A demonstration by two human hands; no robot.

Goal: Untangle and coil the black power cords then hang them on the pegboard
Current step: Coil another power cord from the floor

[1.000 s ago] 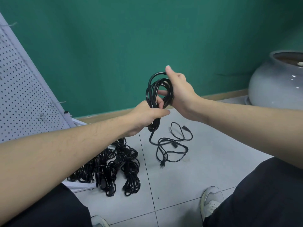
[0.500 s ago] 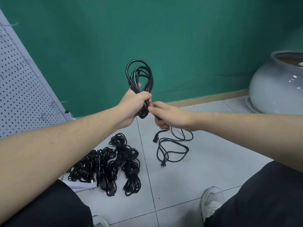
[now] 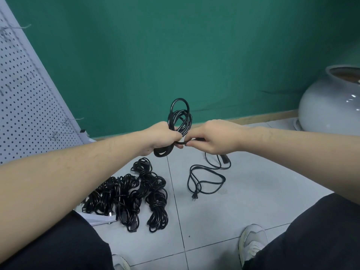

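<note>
cord coil held in both hands above the floor tiles

left hand [image 3: 162,136] is clenched around the middle of a black coiled cord [image 3: 180,118]. loops stand up above the fist and a shorter bunch of loops hangs out below it. the coil is in the air, in front of the green wall [image 3: 175,45], over the tile floor [image 3: 233,201].

right hand [image 3: 211,138] is just beside the left, knuckles up, pinching a horizontal strand of the same cord between thumb and fingertips. the strand runs straight from the left fist into the right hand. the two hands are nearly touching at the fingertips.

loose tail of the cord [image 3: 206,179] drops from under the right hand to the floor, where it lies in a few open loops. a plug [image 3: 194,197] lies on the tile at its near end. a connector end hangs just under the right hand; its detail is too small to tell.

pile of bundled black cords [image 3: 134,193] lies on the floor left of the loose tail, apart from it; its left part rests on a white base.

pegboard [image 3: 21,106] leans at far left, white, with metal hooks [image 3: 64,127] near its lower right edge. no cord hangs on the visible hooks.

grey ceramic pot [image 3: 331,106] sits at far right by the wall. dark trousers and a grey shoe [image 3: 252,244] show at the bottom.
</note>
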